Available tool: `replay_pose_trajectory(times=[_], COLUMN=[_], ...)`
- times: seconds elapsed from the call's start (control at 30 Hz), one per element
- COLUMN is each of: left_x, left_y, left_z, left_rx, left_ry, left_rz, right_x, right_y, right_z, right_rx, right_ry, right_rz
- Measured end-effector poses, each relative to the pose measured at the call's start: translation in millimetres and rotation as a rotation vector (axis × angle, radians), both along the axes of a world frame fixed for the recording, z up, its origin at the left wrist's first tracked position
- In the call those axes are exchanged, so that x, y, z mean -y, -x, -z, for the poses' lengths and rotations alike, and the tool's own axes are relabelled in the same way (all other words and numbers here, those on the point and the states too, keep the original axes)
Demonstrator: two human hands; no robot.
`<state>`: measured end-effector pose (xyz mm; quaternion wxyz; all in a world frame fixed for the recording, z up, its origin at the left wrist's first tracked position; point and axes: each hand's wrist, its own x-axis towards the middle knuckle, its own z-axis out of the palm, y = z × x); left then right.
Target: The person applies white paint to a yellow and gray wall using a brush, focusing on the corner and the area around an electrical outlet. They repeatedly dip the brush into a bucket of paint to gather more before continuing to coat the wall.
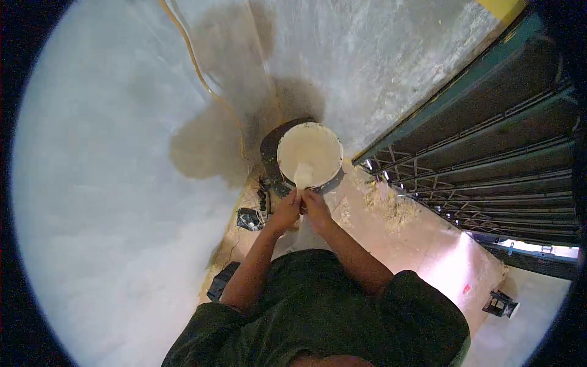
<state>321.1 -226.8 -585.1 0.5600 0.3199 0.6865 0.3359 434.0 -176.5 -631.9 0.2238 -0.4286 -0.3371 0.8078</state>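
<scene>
While both forearms reach forward from the dark shirt point(318, 300), the left hand point(285, 215) and right hand point(317, 211) meet at the near edge of a white bucket point(334, 136), as the head view shows. Their fingertips come together on the near end of a pale piece point(302, 175), the left hand pinching it from the left and the right hand from the right; how the single fingers lie is too small to tell. The pale piece sits at the near side of the bucket, its far end over the opening; whether it touches the pale mix point(312, 144) inside cannot be told. Around the bucket's left and near sides shows a black base point(269, 156).

Near the left hand, a black bag point(249, 218) lies on the tan floor point(361, 244), with a black box point(221, 282) nearer the person. Left and far rises a pale wall point(110, 171) with darker patches, and a yellow cord point(199, 73) runs down it. On the right stands a dark ribbed frame point(483, 134), shavings point(394, 211) strewn beside it. Well apart, at the near right, is a black lamp point(500, 304).
</scene>
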Motion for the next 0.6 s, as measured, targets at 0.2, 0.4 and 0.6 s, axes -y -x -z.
replay_pose_trajectory(times=[0.2, 0.4, 0.6], left_x=[8, 24, 40], left_y=[10, 27, 44], left_z=[-22, -7, 15], left_rx=[0.102, -0.008, -0.098], left_ry=[0.202, 0.099, -0.069], left_rz=[0.026, 0.086, 0.080], right_x=[-25, -64, -126], right_y=[1, 4, 24], right_z=[20, 59, 99], right_rx=[0.006, 0.212, 0.319], right_ry=[0.054, 0.227, 0.207], right_rz=[-0.148, -0.211, -0.257])
